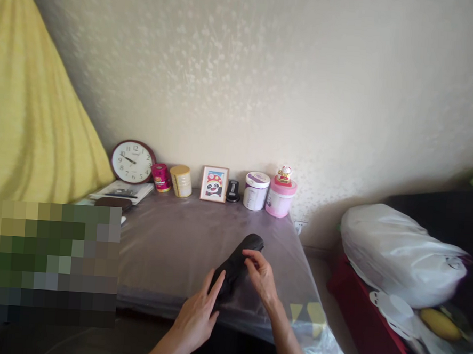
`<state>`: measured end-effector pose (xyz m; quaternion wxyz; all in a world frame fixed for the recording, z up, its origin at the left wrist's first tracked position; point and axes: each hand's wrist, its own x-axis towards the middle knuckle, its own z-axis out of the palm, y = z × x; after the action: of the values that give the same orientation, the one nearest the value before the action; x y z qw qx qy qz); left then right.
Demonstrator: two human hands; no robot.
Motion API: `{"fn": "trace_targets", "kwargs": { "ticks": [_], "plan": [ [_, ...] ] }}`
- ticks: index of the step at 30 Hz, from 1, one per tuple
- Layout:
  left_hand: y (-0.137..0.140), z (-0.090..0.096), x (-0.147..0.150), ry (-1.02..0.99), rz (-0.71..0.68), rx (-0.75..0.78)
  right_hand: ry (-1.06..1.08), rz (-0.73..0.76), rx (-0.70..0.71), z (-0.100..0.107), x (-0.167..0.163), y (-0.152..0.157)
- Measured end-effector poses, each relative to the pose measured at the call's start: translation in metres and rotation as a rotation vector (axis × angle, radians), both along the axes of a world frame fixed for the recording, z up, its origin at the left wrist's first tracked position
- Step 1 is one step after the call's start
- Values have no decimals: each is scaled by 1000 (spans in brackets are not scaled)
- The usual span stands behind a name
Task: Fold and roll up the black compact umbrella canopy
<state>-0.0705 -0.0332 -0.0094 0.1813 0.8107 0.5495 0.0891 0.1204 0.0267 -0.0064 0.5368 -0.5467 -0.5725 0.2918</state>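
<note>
A black folded umbrella [237,260] lies slantwise on the plastic-covered table [164,242], its far end pointing to the upper right. My left hand [198,313] grips its near end, fingers stretched along the black cloth and thumb lower down. On the umbrella's right side, my right hand [261,274] has thumb and forefinger brought together in a pinch close against the fabric. Whatever small part those fingertips hold is too small to make out.
Along the wall stand a clock [132,161], a pink tin [161,178], a yellow-lidded can [180,181], a panda picture frame [214,184], a white tub [256,191] and a pink tub [280,198] bearing a cat figurine [284,174]. A white bag [400,251] sits at right.
</note>
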Motion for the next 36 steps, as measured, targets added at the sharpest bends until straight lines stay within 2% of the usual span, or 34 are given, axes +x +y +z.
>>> {"fn": "trace_targets", "kwargs": {
  "ticks": [3,8,15,18,22,26,30,33,36],
  "plan": [
    [-1,-3,-1,-9,-13,5,-146,50,53,4,-9,1],
    [0,-6,-1,-42,-22,10,-265,65,127,5,-16,11],
    [1,0,-2,14,61,0,-366,123,103,2,-21,17],
    [1,4,0,44,87,41,-282,90,62,-1,-22,17],
    [5,1,4,39,27,65,-45,82,39,-3,-19,14],
    [9,-6,6,38,10,45,177,79,-42,3,1,0],
    [8,-5,6,11,15,52,186,-19,-120,2,38,-16],
    [11,-2,4,-56,27,42,212,-143,-133,-9,63,-21],
    [20,-2,-3,-177,63,-4,234,-204,-146,-22,75,-23]
  ]
}}
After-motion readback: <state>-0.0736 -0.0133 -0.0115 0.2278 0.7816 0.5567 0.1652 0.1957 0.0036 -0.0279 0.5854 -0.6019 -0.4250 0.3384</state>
